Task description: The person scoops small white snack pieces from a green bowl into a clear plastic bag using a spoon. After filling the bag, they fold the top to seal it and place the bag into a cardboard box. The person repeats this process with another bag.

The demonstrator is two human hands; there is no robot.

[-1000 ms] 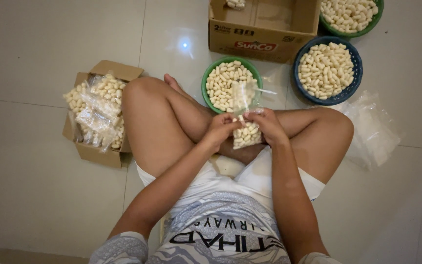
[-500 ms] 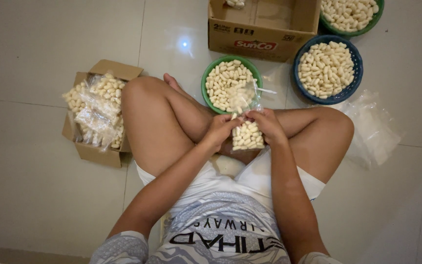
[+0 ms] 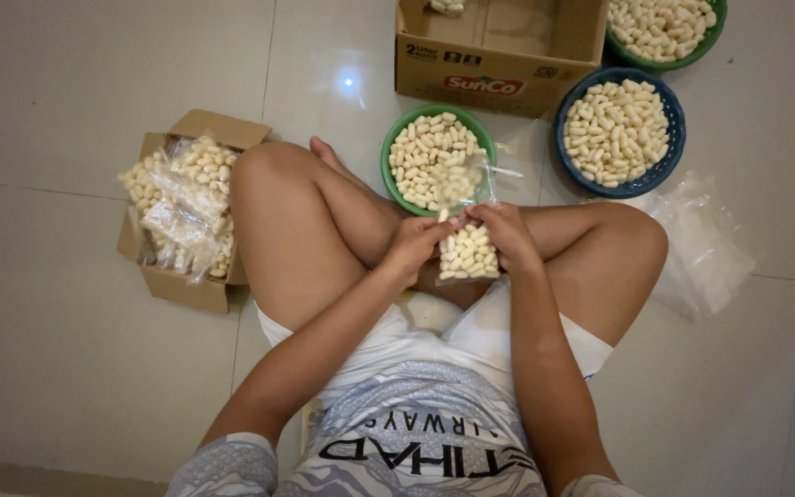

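Observation:
I sit cross-legged on a tiled floor. A small clear plastic bag (image 3: 467, 250) filled with pale oblong snack pieces hangs between my hands above my crossed ankles. My left hand (image 3: 416, 243) pinches the bag's neck from the left. From the right, my right hand (image 3: 506, 234) grips the same neck, with the empty top of the bag sticking up. Just beyond my hands stands a green basket (image 3: 388, 152) of the same loose pieces.
A small cardboard box (image 3: 177, 285) at my left knee holds filled clear bags. A blue basket (image 3: 669, 120) and another green basket (image 3: 710, 28) of pieces stand at the upper right, beside a larger cardboard box (image 3: 499, 69). A stack of empty clear bags (image 3: 706, 244) lies by my right knee.
The bag's neck has been gathered tighter between both hands and the bag has shifted slightly. The hands stay in the same spot.

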